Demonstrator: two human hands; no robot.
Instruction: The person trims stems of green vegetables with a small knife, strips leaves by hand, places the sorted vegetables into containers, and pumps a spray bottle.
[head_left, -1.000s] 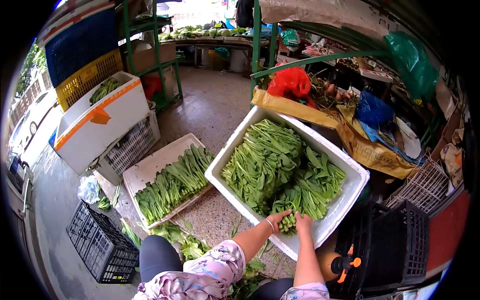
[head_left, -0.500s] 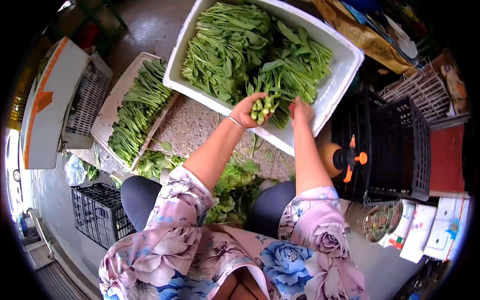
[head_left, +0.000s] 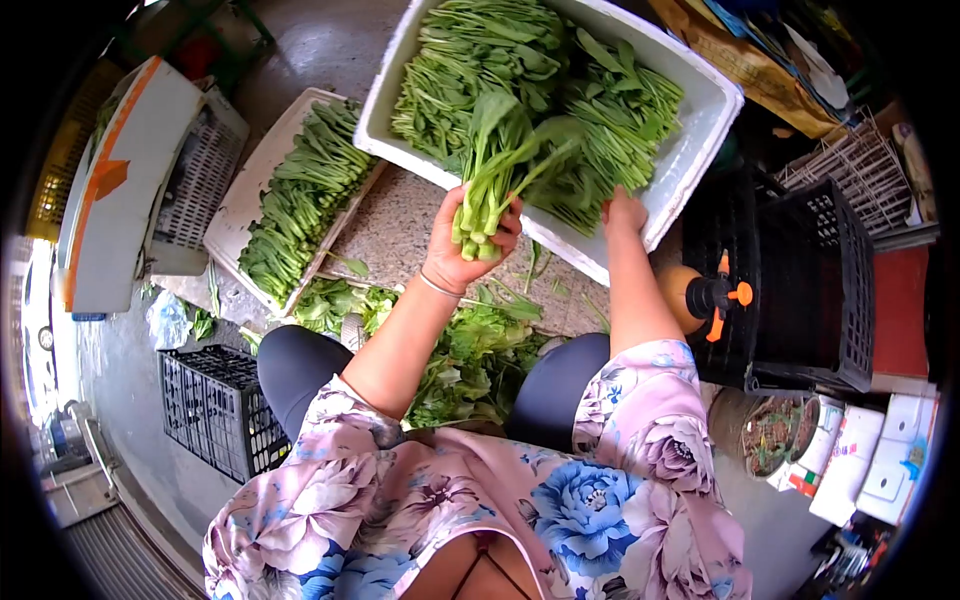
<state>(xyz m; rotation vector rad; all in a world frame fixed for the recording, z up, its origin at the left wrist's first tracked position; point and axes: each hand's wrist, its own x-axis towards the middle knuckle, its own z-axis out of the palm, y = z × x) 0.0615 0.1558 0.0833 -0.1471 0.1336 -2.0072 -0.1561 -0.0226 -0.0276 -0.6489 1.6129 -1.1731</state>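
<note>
My left hand (head_left: 468, 240) is closed round a small bunch of leafy greens (head_left: 485, 195), with its pale cut stem ends toward me and its leaves pointing away. It holds the bunch over the near rim of a white foam box (head_left: 690, 165). Inside the box lie a large pile of greens (head_left: 480, 60) on the left and a smaller pile (head_left: 630, 120) on the right. My right hand (head_left: 625, 212) reaches over the near rim beside the smaller pile. Its fingers look curled, and whatever they hold is hidden.
Bundled greens line a foam lid (head_left: 262, 150) at the left. Loose leaves (head_left: 470, 360) lie between my knees. Black crates stand at the lower left (head_left: 225, 410) and right (head_left: 810, 290). A sprayer (head_left: 705, 295) with an orange nozzle is beside my right forearm.
My left hand has lifted the bunch toward me and to the left, out over the box rim. My right hand stays by the right-hand pile. The whole view has shifted slightly.
</note>
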